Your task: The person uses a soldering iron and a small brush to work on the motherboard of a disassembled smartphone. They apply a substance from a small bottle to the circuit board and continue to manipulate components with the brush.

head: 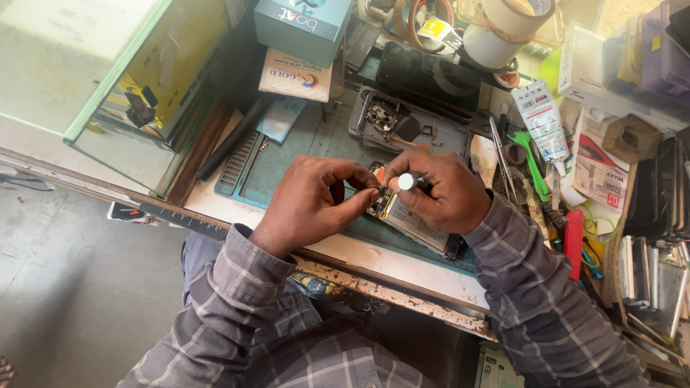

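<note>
The person sits at a cluttered repair bench with an opened phone [410, 219] lying face down on a teal work mat [287, 169], just below the two hands. The back cover is already off, so the battery and the circuit board at the phone's top end show bare.

The right hand [438, 190] is closed around a small screwdriver [408, 182], its round silver cap pointing up toward the camera and its tip down at the board. The left hand [316, 197] comes in from 9 o'clock, thumb and forefinger pinched together right at the screwdriver's tip; whether they hold a screw or only steady the tool is too small to tell.

At 12 o'clock from the hands lies a second phone frame [402, 126], stripped, with its parts exposed. At 3 o'clock sit a white glue tube [543, 118], a green plastic tool [530, 162] and a red tool [573, 241].

As a judgement, the work stands midway: the phone is open, the board is being worked on, and nothing is closed up yet.
</note>
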